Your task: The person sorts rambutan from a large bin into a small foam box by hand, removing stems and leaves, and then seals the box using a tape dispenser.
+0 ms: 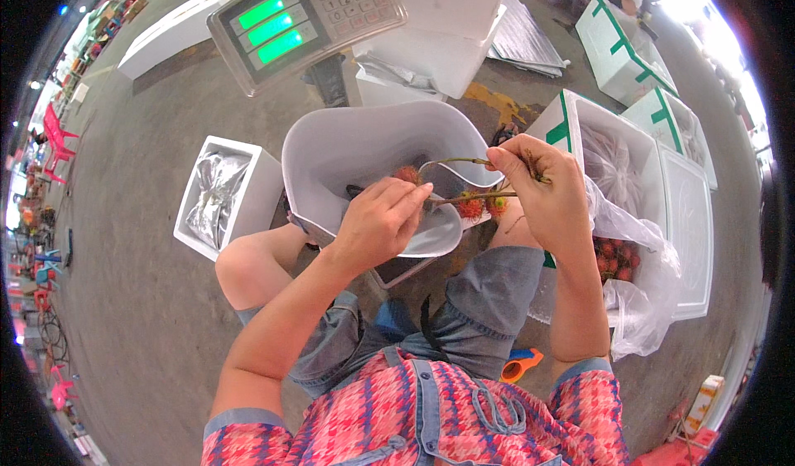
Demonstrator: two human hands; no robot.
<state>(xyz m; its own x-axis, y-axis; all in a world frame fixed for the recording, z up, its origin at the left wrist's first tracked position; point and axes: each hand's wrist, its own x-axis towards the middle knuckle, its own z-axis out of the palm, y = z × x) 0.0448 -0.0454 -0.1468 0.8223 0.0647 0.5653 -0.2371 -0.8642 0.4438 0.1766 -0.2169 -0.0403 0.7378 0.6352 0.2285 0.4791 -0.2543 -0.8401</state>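
My right hand [542,186] is closed round a bunch of brown-green rambutan stems [474,197], which reach left toward my other hand. Two red, hairy rambutans [470,204] hang beneath the stems, close to the tub's right rim. With bent fingers, my left hand [379,224] grips another rambutan [407,173] at a stem's end; its fingers partly cover the fruit. Both hands are above a deep pale grey tub [331,135] between my knees. Part of the tub's inside is hidden by my left hand.
A scale display [281,27] with a keypad stands beyond the tub. To the right, a white foam box [551,118] holds plastic bags, with rambutans [614,259] beside its clear bag [642,300]. Left is a foam box [252,201]; an orange-and-blue tape dispenser [520,365] lies low right.
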